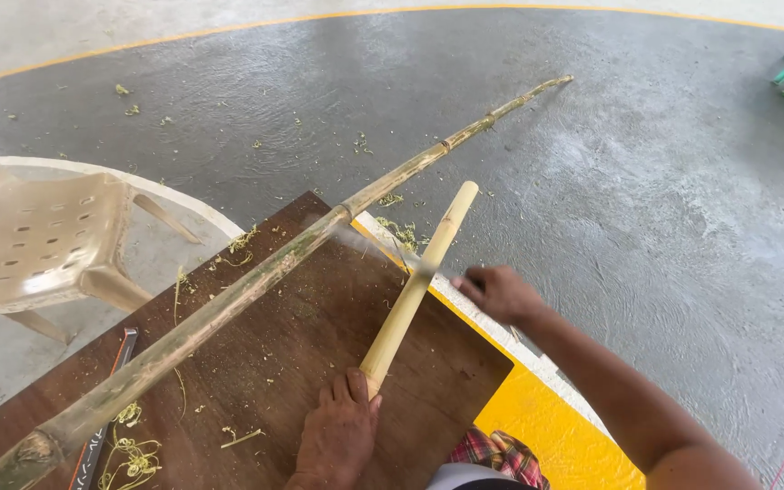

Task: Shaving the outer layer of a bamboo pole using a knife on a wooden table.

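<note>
- Your left hand [340,434] is gripping the near end of a short bamboo stick [419,283], fingers wrapped tight around it, with the hand resting on the dark wooden board [319,336] right in front of you.
- The short bamboo stick is running up and away from that hand, tilting to the right, with its far end sticking out past the board's edge over the grey floor [646,181].
- Your right hand [499,292] is closing around the handle of a blade [392,252], which is blurring in the view; the blade is reaching leftward from the hand and crossing the stick about midway along it. I cannot tell whether the edge is touching the bamboo.
- Just beyond your left hand, a long bamboo pole [256,286] is lying diagonally across the board, its thick end passing to the left of your left hand and its thin end stretching far out over the floor above your right hand.
- To the left of your left hand, a dark narrow tool [106,399] is lying along the board's edge, partly under the long pole.
- Pale bamboo shavings [133,454] are lying on the board left of your left hand, and more are scattering between the two bamboo pieces beyond the board.
- Well to the left of both hands, a beige plastic chair [43,240] is standing on the floor.
- Under your right forearm, a yellow painted patch [546,426] is showing beside the board.
</note>
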